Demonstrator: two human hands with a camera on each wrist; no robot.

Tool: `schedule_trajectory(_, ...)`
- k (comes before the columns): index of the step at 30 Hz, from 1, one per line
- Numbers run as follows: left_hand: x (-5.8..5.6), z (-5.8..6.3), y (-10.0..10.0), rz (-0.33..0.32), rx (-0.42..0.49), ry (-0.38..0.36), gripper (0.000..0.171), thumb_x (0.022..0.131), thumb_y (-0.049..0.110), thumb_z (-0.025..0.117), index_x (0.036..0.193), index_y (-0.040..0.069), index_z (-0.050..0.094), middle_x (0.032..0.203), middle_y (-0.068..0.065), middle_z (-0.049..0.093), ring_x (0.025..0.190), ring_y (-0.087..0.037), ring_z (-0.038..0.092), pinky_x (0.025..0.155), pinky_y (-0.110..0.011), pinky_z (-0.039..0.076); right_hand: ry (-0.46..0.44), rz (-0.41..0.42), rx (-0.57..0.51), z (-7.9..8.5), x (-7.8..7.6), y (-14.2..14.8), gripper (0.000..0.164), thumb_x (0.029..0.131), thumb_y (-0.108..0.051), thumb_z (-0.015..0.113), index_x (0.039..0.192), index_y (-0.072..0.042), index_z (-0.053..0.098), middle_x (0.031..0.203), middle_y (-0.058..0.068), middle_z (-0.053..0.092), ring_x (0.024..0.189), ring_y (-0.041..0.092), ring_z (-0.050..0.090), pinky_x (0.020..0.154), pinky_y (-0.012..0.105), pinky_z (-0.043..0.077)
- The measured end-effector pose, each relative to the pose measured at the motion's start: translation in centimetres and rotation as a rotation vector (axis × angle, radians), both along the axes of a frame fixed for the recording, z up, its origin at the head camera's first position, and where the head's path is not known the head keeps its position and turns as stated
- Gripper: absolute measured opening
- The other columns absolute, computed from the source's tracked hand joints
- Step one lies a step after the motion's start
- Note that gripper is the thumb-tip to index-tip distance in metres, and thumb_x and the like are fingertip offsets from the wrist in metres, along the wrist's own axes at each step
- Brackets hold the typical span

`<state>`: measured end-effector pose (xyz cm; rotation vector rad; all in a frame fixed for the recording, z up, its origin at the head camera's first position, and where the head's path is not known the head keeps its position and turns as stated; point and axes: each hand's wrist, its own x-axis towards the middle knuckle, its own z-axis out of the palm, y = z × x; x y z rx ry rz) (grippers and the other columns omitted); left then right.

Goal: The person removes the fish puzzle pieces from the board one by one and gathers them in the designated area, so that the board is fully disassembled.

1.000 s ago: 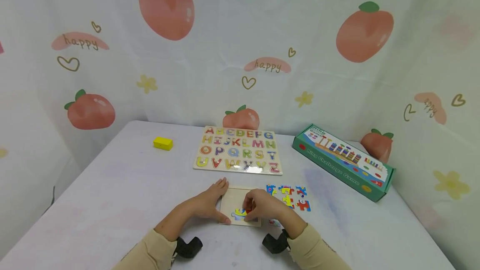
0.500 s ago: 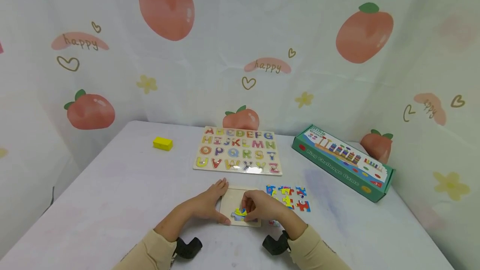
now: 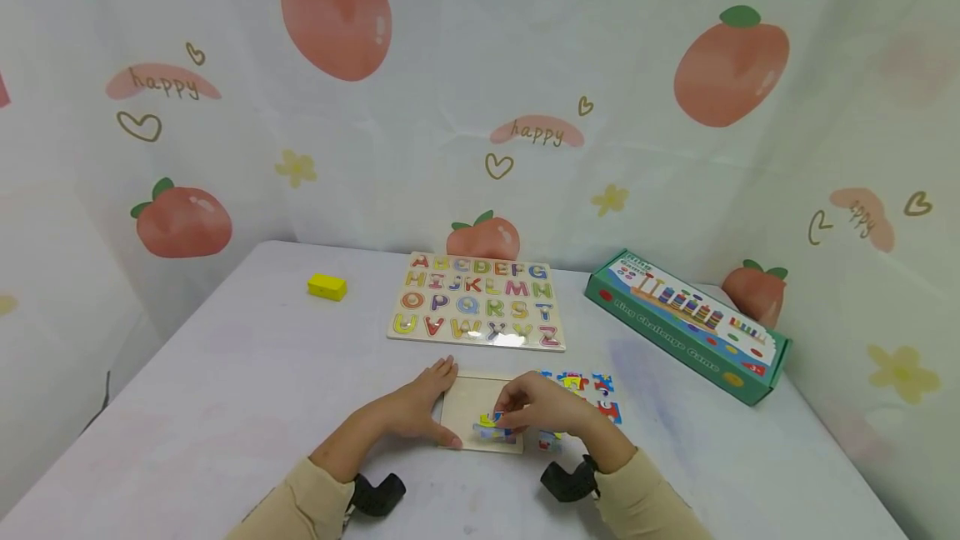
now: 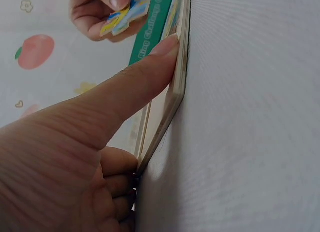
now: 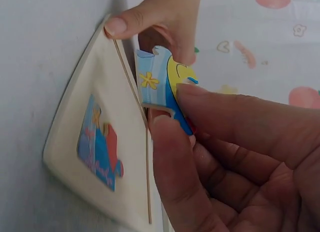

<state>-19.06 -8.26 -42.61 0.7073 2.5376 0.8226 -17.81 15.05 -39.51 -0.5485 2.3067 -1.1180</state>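
Observation:
My right hand (image 3: 536, 402) pinches a jigsaw puzzle piece (image 5: 155, 81) between thumb and fingers, raised over the wooden puzzle tray (image 3: 468, 394). Light blue with a yellow flower, the piece also carries a yellow shape and a darker blue patch. Another puzzle piece (image 5: 100, 147), blue and red, lies in the tray's near right corner. My left hand (image 3: 420, 402) rests along the tray's left side. Its straight thumb (image 4: 145, 74) presses the near left corner, and its other fingers (image 4: 120, 179) touch the left edge farther up.
Several loose puzzle pieces (image 3: 606, 411) lie right of the tray, partly hidden by my right hand. An alphabet board (image 3: 476, 302) sits behind it. A green game box (image 3: 686, 323) stands at the back right, a yellow block (image 3: 327, 287) at the back left.
My right hand has lifted and shifted slightly right, bringing the pinched puzzle piece up off the tray's near side. The left hand has stayed on the tray.

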Motion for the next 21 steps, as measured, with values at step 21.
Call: schedule_trajectory(21,0.2,0.4,0.0,0.004,-0.020,-0.001,0.110,0.066,0.043,0.081,0.146,-0.002,0.021,0.156,-0.017,0.012,0.145,-0.032,0.008,0.116,-0.049,0.017,-0.055,-0.264,-0.128,-1.0,2.1,9.3,0.030,0.085,-0.017,0.068,0.100,0.008,0.063,0.077,0.003,0.064,0.061,0.011,0.061,0.060,0.026,0.056)
